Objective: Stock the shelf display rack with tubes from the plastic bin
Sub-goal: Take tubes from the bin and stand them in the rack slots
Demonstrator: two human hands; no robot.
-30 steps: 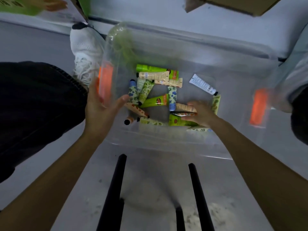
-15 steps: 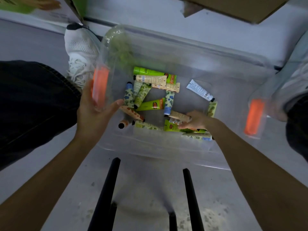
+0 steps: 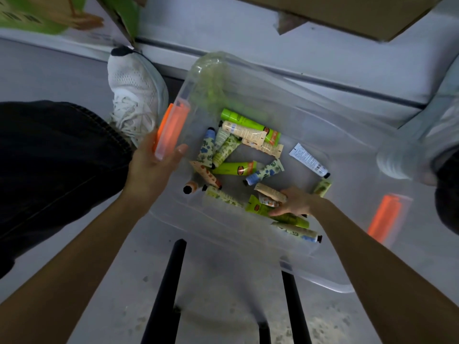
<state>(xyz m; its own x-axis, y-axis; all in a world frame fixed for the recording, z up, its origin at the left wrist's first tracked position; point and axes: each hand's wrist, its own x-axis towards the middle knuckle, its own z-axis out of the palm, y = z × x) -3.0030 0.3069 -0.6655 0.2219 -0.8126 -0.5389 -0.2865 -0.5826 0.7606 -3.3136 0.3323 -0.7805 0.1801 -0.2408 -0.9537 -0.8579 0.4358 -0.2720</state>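
Green, beige, floral tubes [image 3: 234,168], clear bin [image 3: 352,194]

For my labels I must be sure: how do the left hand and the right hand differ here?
The left hand grips the orange handle of the plastic bin from outside; the right hand reaches inside it. The left hand touches no tube; the right hand touches the cream tube near the front wall. Both are bare.
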